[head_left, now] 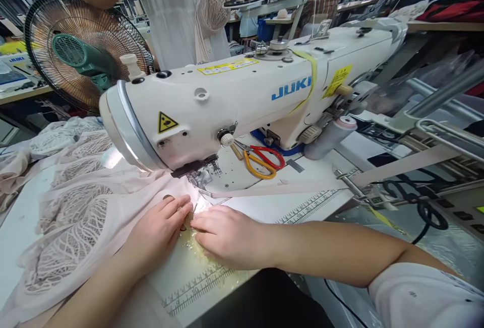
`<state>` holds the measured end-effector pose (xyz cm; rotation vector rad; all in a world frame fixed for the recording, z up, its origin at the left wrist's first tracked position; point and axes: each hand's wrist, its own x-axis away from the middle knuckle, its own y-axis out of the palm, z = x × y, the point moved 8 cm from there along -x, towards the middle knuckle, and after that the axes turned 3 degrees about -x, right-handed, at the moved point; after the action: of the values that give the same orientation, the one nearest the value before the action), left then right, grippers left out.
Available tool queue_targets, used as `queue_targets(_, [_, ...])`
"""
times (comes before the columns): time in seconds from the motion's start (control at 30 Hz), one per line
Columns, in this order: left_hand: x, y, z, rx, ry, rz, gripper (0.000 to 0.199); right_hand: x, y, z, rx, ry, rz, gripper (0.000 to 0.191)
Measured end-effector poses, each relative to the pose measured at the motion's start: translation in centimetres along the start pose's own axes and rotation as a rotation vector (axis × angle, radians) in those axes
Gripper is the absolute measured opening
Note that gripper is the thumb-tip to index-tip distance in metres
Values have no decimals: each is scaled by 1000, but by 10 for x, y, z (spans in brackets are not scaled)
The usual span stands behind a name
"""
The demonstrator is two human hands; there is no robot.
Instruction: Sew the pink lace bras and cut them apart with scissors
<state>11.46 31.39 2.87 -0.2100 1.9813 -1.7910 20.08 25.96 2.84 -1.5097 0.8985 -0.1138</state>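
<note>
Pale pink fabric (147, 192) with leaf-pattern lace panels (71, 232) spreads over the table from the left and runs up to the presser foot of a white JUKI sewing machine (242, 91). Just in front of the foot, my left hand (159, 230) grips the fabric near its edge, fingers pointing right. Facing it, my right hand (227, 235) has its fingers closed at the same edge; its fingertips partly hide the cloth. A narrow pale strip (272, 188) reaches the foot from the right. Shiny yellowish tape (196, 247) lies on the table under my hands.
Red-handled and orange-handled scissors (260, 161) lie behind the foot, by a grey thread cone (333, 136). A metal strip guide (351, 187) stands right. Behind the machine, a person (170, 25) holds something red-handled beside a large fan (83, 51). Printed rulers (196, 287) mark the table.
</note>
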Motion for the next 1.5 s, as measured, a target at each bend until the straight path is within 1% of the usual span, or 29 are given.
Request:
queue_targets(0.2, [-3,1,-14,-1,-45,-16,35,-1,3,2,-15,10,-53,15])
queue_targets(0.33, [-4,2,-16,-36,-27,-32,36,0,5,3,-25,27,-66,15])
queue_targets(0.57, [-3,1,-19,-65,-11,-45,38,3,6,3,-43,30,-17,17])
queue_targets(0.7, [-5,0,-24,-92,-22,-34,38,5,8,3,-57,27,5,16])
queue_targets(0.8, [-8,0,-31,-116,-23,-19,38,4,9,3,-70,20,3,15])
queue_targets(0.97, [-11,3,-48,-145,-70,-17,38,0,10,8,-93,10,-25,15])
queue_targets(1.03, [-11,4,-52,-178,-93,-28,37,-1,8,10,-91,19,-13,14])
queue_targets(1.1, [-10,1,-50,-206,-121,-34,36,-1,-1,7,-79,42,42,13])
queue_targets(1.17, [-3,-5,-44,-229,-152,-29,36,-2,-9,-7,-83,50,111,14])
queue_targets(1.23, [11,-14,-33,-280,-188,-41,37,-6,-9,-35,-125,17,150,17])
queue_targets(1.27, [21,-19,-27,-324,-209,-48,37,-9,-4,-53,-154,-20,151,19])
queue_targets(1.33, [47,-31,-17,-440,-257,-61,40,-18,16,-91,-190,-103,143,27])
queue_targets(1.37, [61,-37,-13,-507,-291,-66,41,-23,28,-110,-179,-147,150,28])
queue_targets(1.43, [92,-50,-13,-642,-382,-80,45,-35,52,-126,-119,-60,151,34])
queue_targets(1.5, [121,-60,-19,-736,-465,-139,48,-43,67,-137,-62,-16,145,29])
